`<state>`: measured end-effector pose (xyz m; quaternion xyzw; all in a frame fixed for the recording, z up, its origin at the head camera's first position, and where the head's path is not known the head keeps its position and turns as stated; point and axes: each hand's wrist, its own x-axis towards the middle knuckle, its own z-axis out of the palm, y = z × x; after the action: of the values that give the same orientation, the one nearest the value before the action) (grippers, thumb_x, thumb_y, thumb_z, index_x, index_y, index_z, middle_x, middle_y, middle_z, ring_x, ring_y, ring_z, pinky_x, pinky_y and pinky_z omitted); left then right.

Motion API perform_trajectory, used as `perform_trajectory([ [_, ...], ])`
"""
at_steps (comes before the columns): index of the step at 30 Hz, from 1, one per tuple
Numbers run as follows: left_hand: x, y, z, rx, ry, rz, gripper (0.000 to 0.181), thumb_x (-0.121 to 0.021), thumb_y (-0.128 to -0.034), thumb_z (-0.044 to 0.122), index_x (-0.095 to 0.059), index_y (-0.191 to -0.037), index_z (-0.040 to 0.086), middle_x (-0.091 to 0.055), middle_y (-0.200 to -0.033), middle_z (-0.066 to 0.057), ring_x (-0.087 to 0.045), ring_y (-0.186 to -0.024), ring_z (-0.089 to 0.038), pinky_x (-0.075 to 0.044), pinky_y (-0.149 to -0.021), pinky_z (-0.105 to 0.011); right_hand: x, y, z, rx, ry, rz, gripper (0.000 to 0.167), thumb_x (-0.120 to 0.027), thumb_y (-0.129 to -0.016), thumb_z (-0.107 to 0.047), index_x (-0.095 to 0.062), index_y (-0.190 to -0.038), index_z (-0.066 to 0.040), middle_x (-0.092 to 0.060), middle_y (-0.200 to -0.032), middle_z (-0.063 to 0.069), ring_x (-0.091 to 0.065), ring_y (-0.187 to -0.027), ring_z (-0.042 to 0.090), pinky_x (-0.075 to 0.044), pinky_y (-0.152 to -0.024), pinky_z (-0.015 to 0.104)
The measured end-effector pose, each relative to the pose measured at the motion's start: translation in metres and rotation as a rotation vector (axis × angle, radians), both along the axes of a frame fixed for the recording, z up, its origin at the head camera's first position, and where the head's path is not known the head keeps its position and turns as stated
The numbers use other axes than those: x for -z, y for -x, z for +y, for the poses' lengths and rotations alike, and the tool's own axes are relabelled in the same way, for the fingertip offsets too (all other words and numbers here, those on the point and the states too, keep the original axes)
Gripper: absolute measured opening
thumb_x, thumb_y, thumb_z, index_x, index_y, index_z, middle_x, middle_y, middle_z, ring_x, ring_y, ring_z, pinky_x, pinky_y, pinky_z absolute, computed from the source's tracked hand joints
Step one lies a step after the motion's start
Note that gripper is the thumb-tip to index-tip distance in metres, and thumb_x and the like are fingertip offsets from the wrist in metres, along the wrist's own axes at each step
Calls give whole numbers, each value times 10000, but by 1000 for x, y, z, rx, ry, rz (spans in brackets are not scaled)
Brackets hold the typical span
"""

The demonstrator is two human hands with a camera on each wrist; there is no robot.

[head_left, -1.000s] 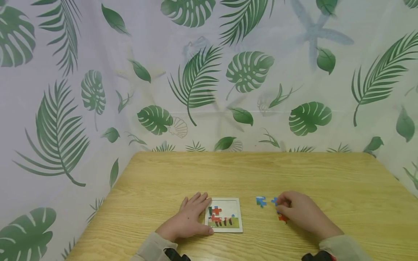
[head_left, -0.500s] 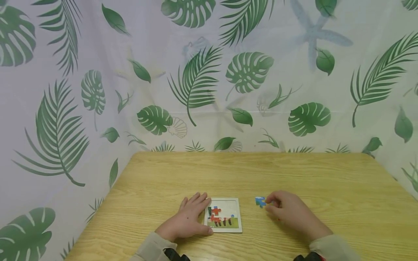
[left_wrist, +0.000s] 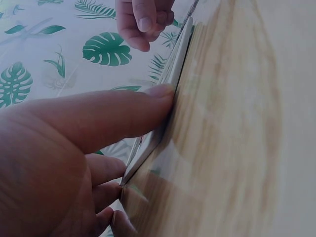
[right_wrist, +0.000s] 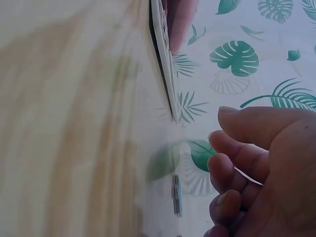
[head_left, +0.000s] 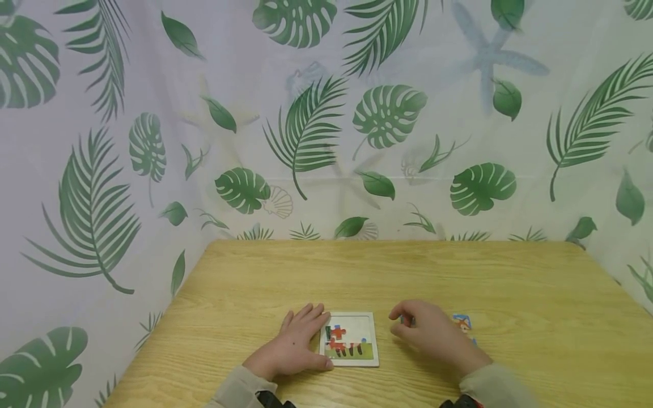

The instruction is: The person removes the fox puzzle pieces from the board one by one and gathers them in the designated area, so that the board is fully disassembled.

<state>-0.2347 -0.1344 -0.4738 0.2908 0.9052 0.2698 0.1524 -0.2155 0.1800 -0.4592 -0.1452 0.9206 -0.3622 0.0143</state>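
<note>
A white-framed jigsaw puzzle board (head_left: 374,340) lies on the table, with a red, green and striped picture along its left and lower part. My left hand (head_left: 293,343) rests at its left side, fingers straight, index finger at the far corner and thumb on the near one. To the board's right, my right hand (head_left: 433,331) hovers low with loosely bent fingers. Thumb and index finger are apart in the right wrist view, nothing seen between them. A jigsaw piece (right_wrist: 177,195) lies on the table below that hand. Another jigsaw piece (head_left: 461,322), blue and orange, shows behind the hand.
The wooden table (head_left: 255,272) reaches back to a white curtain (head_left: 326,141) printed with green leaves. A bit of a blue piece (head_left: 474,341) peeks out beside the right wrist. The right hand hides part of the table there.
My right hand has moved left toward the board, over the blue piece, uncovering the blue and orange piece behind it. The left hand and the board have stayed in place.
</note>
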Motion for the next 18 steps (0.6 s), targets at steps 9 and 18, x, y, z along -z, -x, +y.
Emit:
perform_trajectory([
  [9, 0, 0, 1, -4, -1, 4, 969, -793, -823, 464, -336, -1590, 86, -209, -1666, -103, -98, -1538, -321, 20, -1178, -623, -5, 3, -22, -31, 26, -36, 128, -722, -929, -187, -713, -1042, -127, -542, -779, -29, -473, -645, 137, -417, -618, 314],
  [18, 2, 0, 0, -7, -6, 9, 982, -787, -819, 498, -339, -1588, 82, -214, -1664, -107, -101, -1537, -327, 20, -1177, -624, -3, 7, -42, -72, 22, -66, 150, -734, -927, -208, -713, -1049, -123, -564, -776, -35, -494, -631, 136, -427, -578, 302],
])
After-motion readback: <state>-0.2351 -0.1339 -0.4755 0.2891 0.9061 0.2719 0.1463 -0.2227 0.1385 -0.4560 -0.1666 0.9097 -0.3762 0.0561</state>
